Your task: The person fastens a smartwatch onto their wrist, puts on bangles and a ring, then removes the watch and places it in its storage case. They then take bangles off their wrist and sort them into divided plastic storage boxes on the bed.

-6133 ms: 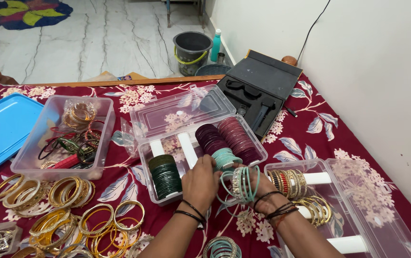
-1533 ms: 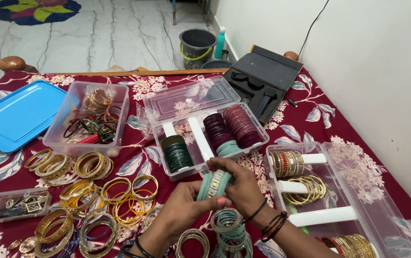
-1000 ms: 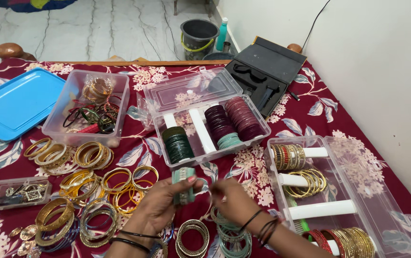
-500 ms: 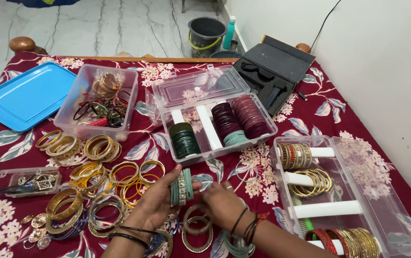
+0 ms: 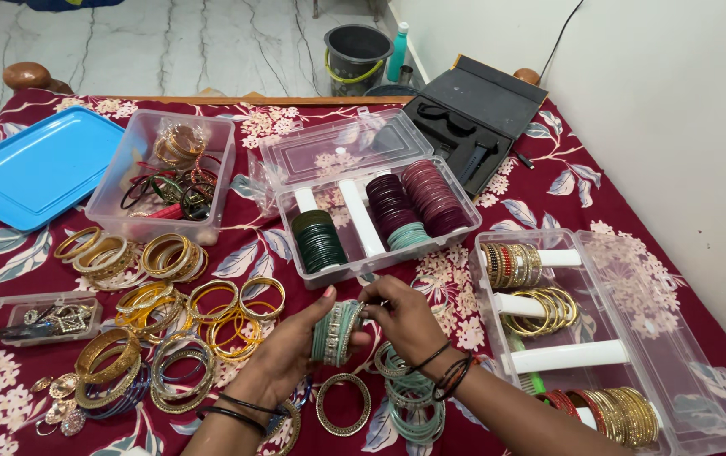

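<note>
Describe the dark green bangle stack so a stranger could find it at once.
Start at the clear organiser box in the middle of the floral cloth. On its leftmost white rod sits the dark green bangle stack; the neighbouring stacks are maroon and teal, on other rods.

The stack of teal bangles (image 5: 335, 333), lifted six seconds ago near the clear bangle box (image 5: 363, 203), now sits lower toward the bedspread's near edge, gripped between left hand (image 5: 289, 355) and right hand (image 5: 405, 317); more teal bangles (image 5: 414, 397) now lie beneath the right wrist.
</note>
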Tool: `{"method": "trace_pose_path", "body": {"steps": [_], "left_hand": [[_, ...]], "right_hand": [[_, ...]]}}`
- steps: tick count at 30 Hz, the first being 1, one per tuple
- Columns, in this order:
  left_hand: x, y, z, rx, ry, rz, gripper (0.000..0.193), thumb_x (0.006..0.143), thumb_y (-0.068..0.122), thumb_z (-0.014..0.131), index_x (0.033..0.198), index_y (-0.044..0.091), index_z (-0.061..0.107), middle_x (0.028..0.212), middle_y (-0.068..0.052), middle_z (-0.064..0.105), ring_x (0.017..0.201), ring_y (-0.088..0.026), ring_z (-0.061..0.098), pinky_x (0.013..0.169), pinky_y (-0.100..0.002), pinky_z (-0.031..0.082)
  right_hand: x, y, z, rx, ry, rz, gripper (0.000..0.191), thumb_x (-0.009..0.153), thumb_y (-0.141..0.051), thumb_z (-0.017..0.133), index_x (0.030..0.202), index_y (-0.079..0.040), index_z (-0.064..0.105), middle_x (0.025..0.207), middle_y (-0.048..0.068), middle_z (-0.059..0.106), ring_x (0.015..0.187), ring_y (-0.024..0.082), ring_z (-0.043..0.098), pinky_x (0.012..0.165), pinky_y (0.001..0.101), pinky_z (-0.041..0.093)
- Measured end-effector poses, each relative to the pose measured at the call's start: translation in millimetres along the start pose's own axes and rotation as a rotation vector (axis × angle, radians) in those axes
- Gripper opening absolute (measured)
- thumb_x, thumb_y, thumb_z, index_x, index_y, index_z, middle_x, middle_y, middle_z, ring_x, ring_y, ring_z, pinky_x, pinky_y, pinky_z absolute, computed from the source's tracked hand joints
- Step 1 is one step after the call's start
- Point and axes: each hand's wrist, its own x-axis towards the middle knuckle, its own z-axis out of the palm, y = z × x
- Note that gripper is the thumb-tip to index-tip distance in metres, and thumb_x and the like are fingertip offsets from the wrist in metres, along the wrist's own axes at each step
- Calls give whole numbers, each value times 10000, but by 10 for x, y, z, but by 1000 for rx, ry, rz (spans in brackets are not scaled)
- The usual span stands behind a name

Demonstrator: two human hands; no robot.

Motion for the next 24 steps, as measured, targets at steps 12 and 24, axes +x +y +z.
{"method": "trace_pose_path", "body": {"steps": [12, 24], "left_hand": [[-27, 30, -190, 35, 185, -2, 477, 930, 502, 541, 1187, 114, 643, 981, -46, 830, 766, -149, 629, 734, -335, 467], [74, -1, -366, 93, 133, 160, 432, 850, 386, 754, 1038, 0, 797, 974, -109, 821, 871, -160, 710, 832, -319, 538]], "right_hand": [[-280, 132, 469, -805, -654, 19, 535, 831, -425, 799, 1126, 1, 664, 1161, 151, 640, 1222, 292, 513, 1106, 539, 322], [-117, 81, 289, -67, -597, 368, 276, 830, -163, 765, 1053, -34, 665, 892, 71, 731, 822, 216, 725, 788, 385, 594]]}}
